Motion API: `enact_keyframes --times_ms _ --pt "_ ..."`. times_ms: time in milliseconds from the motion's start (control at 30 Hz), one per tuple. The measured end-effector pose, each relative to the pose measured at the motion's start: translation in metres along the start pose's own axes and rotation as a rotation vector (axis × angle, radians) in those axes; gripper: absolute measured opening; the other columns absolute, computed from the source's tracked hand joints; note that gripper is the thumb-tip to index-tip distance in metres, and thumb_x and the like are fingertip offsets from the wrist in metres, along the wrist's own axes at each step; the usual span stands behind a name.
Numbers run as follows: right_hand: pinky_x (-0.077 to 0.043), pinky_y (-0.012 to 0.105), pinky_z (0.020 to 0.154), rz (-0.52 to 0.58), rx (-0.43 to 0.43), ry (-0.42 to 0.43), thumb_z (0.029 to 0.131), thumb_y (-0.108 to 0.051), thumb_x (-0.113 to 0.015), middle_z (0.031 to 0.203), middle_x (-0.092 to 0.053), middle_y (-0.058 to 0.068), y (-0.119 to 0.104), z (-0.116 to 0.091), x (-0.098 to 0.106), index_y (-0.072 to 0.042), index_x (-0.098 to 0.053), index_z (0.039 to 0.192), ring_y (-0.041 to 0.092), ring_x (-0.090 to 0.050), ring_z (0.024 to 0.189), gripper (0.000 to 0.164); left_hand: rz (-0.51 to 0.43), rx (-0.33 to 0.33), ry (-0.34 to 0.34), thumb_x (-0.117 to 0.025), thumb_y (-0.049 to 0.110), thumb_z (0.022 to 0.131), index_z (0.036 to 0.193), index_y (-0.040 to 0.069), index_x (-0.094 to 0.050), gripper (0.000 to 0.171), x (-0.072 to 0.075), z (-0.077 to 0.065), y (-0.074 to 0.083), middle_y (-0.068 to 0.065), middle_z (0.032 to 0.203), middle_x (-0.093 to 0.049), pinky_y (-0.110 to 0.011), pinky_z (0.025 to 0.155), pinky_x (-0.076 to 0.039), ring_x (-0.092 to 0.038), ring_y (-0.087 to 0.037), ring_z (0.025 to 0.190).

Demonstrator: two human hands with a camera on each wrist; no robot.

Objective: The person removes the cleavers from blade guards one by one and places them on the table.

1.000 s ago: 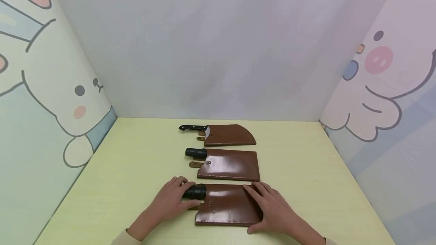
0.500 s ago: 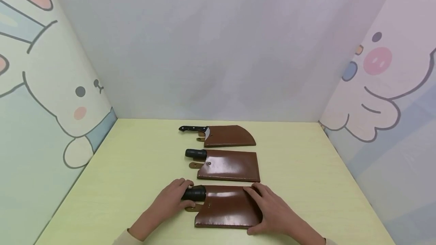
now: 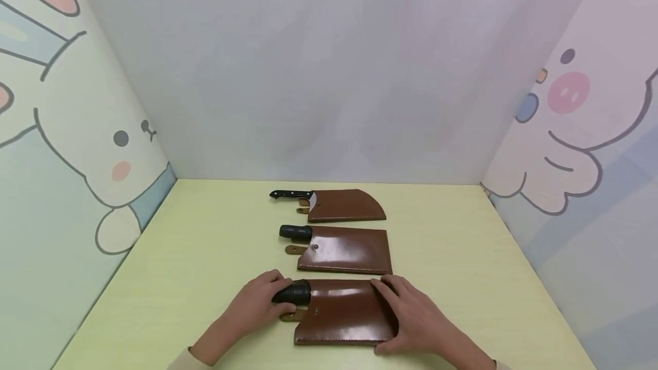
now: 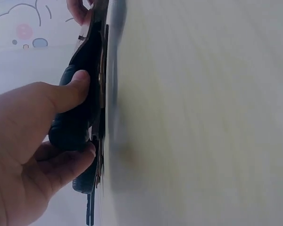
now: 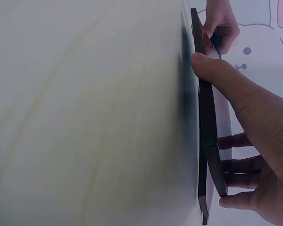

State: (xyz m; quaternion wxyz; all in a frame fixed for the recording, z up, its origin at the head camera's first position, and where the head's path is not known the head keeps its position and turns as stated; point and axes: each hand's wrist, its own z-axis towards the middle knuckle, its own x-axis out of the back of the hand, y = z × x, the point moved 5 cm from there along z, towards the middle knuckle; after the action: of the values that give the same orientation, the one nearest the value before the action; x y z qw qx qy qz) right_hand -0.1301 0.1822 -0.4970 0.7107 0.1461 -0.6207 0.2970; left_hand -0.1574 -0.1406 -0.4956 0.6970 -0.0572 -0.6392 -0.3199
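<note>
Nearest the front of the table lies a cleaver in a glossy brown leather sheath (image 3: pixel 344 310), its black handle (image 3: pixel 300 292) pointing left. My left hand (image 3: pixel 254 305) grips that handle. In the left wrist view the thumb lies along one side of the ridged handle (image 4: pixel 68 129) and the fingers curl at its butt. At the other end my right hand (image 3: pixel 416 317) holds the sheath, thumb on the near edge and fingers on the far edge. The right wrist view shows the thumb on the dark edge (image 5: pixel 207 113). A small strap tab (image 3: pixel 292 316) sticks out below the handle.
Just behind lies a second sheathed cleaver (image 3: pixel 349 250) with a black handle. Farther back is a knife in a curved brown sheath (image 3: pixel 344 205), with a riveted black handle (image 3: pixel 292 194). All rest on a pale yellow table (image 3: pixel 205 233), between walls with cartoon animals.
My left thumb has drawn back slightly to the left, so more of the strap tab shows. The right hand keeps its hold on the sheath, almost unmoved.
</note>
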Motion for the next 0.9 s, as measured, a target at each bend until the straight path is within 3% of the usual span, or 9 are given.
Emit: enact_keyframes --times_ms 200,433,700,900 --pt "-0.058 0.041 0.088 -0.02 0.023 0.03 0.061 -0.092 -0.069 0.141 -0.052 0.009 -0.002 0.002 0.006 -0.012 -0.047 0.152 0.022 -0.055 0.125 0.123 -0.047 -0.007 0.027 -0.085 0.037 0.084 0.114 0.011 -0.076 0.041 0.007 0.0 0.0 0.007 0.1 -0.064 -0.028 0.071 -0.053 -0.059 -0.007 0.086" --pt "-0.057 0.043 0.092 -0.078 0.056 0.029 0.064 -0.092 -0.067 0.148 -0.055 0.012 -0.008 0.007 0.016 -0.007 -0.048 0.152 0.028 -0.053 0.131 0.123 -0.067 -0.004 0.082 -0.088 0.032 0.081 0.113 0.011 -0.076 0.04 0.02 -0.001 0.004 0.006 0.103 -0.064 -0.03 0.074 -0.055 -0.06 -0.01 0.092" --pt "-0.058 0.044 0.09 -0.067 0.058 0.04 0.062 -0.082 -0.078 0.146 -0.057 0.013 -0.011 0.012 0.03 -0.003 -0.049 0.15 0.028 -0.051 0.133 0.122 -0.057 -0.004 0.115 -0.086 0.045 0.082 0.108 0.018 -0.077 0.038 0.028 -0.001 0.007 0.011 0.101 -0.062 -0.026 0.072 -0.054 -0.056 -0.006 0.089" --pt "-0.056 0.043 0.097 -0.063 0.071 0.054 0.06 -0.08 -0.081 0.146 -0.057 0.013 -0.012 0.013 0.035 -0.003 -0.049 0.15 0.029 -0.051 0.134 0.123 0.004 -0.054 0.164 -0.085 0.053 0.077 0.107 0.018 -0.078 0.047 0.033 -0.001 0.012 0.011 0.097 -0.065 -0.026 0.07 -0.051 -0.053 -0.005 0.083"
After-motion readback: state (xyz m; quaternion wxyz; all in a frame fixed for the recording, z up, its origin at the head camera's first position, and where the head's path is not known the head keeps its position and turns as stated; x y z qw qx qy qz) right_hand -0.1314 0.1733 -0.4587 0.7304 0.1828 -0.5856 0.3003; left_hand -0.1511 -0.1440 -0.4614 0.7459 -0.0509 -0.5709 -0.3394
